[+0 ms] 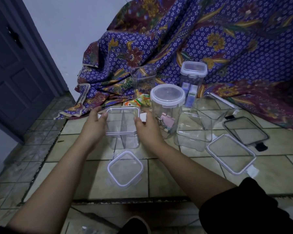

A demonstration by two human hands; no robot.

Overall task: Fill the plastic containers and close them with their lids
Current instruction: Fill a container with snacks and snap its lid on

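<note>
A clear square container (123, 132) stands on the tiled floor with its lid (123, 112) on top. My left hand (95, 122) grips the lid's left side, and my right hand (145, 125) grips its right side by a white latch flap. A small square lid (125, 168) lies loose in front of it. To the right stands a closed round jar (167, 108) with small items at its bottom. Behind that is a closed tall container (193, 78) holding boxes. Further left at the back is an open empty container (143, 78).
Two open clear containers (194, 132) (211, 110) sit at the right, with a white-rimmed lid (231, 153) and a dark-rimmed lid (245, 130) lying beside them. Snack packets (142, 100) lie behind. Patterned cloth (210, 39) drapes the back; a door (15, 73) is at the left.
</note>
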